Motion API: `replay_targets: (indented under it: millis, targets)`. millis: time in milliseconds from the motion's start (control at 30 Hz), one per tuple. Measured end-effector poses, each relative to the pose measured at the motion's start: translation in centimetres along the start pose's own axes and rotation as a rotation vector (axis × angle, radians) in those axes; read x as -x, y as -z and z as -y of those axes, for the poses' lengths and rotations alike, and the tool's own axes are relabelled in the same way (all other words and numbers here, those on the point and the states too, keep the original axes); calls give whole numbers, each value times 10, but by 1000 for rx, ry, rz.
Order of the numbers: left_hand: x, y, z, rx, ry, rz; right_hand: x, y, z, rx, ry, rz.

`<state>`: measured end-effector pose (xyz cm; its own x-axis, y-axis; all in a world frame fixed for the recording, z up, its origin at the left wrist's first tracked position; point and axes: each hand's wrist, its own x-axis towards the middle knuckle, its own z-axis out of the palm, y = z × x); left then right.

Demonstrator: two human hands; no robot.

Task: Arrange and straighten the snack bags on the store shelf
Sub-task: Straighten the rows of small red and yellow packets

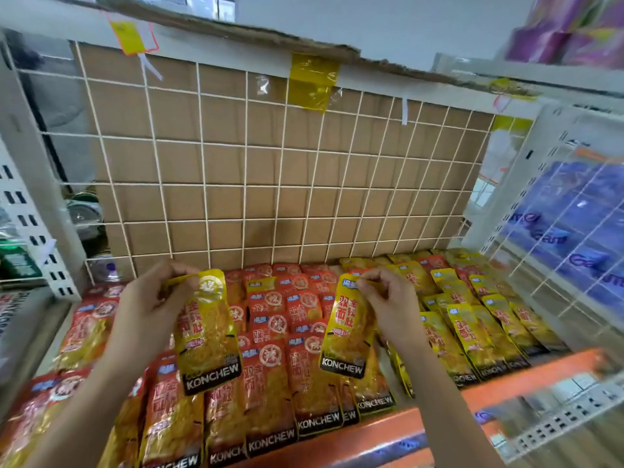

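Note:
My left hand (148, 305) grips the top edge of a yellow KONCHEW snack bag (206, 336) and holds it upright above the shelf. My right hand (388, 298) pinches the top of a second yellow bag (347, 332), also lifted clear of the rows. Beneath both, red snack bags (270, 376) lie in overlapping rows across the left and middle of the shelf. Rows of yellow bags (479, 329) fill the right part.
A white wire grid (256, 184) backed by brown cardboard closes the rear. An orange shelf lip (378, 434) runs along the front. A wire divider (553, 265) on the right fences off blue packs (574, 231). White shelf uprights (40, 231) stand at left.

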<state>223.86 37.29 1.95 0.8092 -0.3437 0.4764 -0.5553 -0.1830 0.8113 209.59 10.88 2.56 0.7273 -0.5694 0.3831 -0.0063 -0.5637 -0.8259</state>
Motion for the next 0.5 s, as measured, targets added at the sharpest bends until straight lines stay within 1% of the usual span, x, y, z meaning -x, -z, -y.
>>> replay_targets:
  millis: [100, 200, 333, 400, 500]
  targets:
    - [-4, -24, -11, -12, -53, 60, 11, 26, -9, 28, -39, -53]
    - [-6, -47, -19, 24, -71, 114, 21, 49, -18, 47, -91, -119]
    - [-4, -77, -30, 80, -101, 173, 29, 75, -30, 109, -100, -177]
    - [-5, -94, -36, 130, -105, 199, 32, 89, -34, 101, -116, -200]
    - [-4, -117, -48, 143, -130, 239, 34, 109, -42, 90, -135, -246]
